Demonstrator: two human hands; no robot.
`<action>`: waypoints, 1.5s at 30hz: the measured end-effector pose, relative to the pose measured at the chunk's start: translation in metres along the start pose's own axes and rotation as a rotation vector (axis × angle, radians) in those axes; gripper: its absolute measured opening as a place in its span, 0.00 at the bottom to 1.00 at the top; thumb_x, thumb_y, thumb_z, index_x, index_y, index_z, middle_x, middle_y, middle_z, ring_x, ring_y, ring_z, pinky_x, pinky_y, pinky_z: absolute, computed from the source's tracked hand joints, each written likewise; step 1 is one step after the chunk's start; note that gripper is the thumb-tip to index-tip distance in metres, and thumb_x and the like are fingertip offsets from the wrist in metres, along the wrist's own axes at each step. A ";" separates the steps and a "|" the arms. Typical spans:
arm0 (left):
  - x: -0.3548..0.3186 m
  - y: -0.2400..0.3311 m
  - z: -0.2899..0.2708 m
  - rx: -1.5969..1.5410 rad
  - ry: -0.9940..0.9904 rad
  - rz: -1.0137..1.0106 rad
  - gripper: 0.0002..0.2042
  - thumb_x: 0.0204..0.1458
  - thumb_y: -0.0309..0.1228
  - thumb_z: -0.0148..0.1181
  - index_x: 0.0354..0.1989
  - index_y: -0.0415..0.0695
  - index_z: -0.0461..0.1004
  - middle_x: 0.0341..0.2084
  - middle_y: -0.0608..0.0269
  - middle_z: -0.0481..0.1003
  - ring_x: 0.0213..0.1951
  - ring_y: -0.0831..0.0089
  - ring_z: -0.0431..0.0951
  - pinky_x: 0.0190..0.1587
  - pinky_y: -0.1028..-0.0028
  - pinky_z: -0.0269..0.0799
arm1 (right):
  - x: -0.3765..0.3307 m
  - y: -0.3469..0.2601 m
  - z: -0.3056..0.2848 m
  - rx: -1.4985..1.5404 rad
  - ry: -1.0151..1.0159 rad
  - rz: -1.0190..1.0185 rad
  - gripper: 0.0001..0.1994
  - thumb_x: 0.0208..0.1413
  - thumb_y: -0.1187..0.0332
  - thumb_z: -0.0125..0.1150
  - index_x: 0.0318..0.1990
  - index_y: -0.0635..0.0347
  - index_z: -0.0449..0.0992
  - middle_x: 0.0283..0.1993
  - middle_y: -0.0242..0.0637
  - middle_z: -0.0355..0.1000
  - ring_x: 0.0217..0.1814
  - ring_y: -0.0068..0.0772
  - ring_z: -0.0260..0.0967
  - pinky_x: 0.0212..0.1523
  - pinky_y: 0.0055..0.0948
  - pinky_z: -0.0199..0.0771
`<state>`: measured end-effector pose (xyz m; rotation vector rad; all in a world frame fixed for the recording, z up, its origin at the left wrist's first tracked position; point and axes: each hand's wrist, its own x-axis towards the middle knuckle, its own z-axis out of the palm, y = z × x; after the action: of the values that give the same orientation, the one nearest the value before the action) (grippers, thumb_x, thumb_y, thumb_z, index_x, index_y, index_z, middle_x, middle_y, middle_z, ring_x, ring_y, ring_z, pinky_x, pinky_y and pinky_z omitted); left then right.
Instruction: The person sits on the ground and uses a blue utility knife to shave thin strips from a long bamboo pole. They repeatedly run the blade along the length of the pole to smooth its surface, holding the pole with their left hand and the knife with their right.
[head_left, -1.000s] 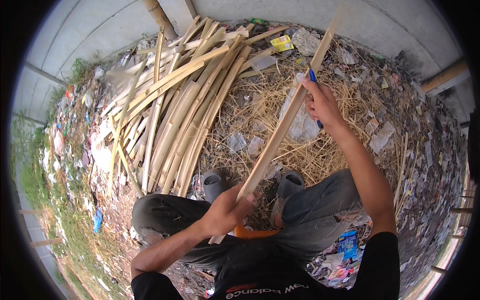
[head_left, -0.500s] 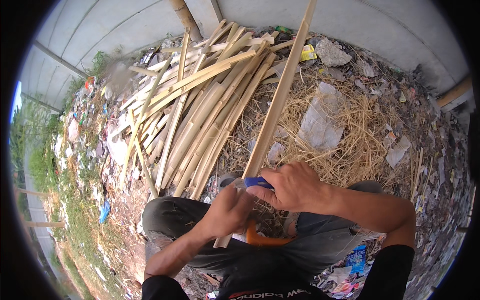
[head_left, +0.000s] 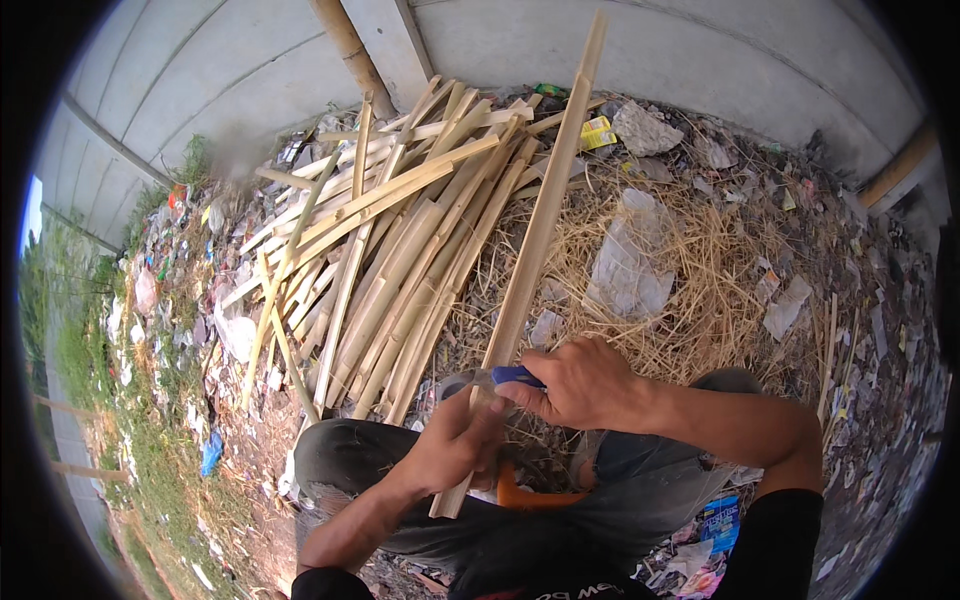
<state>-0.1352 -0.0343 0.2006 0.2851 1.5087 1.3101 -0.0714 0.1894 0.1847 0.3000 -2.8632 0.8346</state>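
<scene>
The long split bamboo slat [head_left: 535,230], stiff, light and probably splintery, slants up from the lap, left hand [head_left: 455,450] clenched round its lower end, right hand [head_left: 585,385] gripping a blue-handled knife [head_left: 515,376] against it.

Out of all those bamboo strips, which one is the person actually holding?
The long strip standing apart right of the pile, gripped low by the left hand; the right hand holds a blue-handled tool against it.

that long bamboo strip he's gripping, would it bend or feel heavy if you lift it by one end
The long bamboo strip probably stays fairly stiff: it runs straight from the left hand up past the pile. It looks thin and narrow, so likely light. The far end may flex or wobble a little, since only its lower end is gripped.
</scene>
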 end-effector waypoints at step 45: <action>-0.003 -0.011 -0.003 0.261 -0.030 0.051 0.12 0.72 0.33 0.48 0.53 0.36 0.68 0.23 0.71 0.70 0.25 0.82 0.70 0.28 0.75 0.68 | -0.006 0.044 -0.028 -0.145 -0.033 0.252 0.34 0.67 0.34 0.47 0.35 0.58 0.85 0.22 0.49 0.78 0.26 0.57 0.80 0.29 0.50 0.80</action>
<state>-0.1317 -0.0428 0.1925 0.5111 1.6577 1.1418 -0.0731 0.2415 0.1842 -0.0663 -3.0137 0.6582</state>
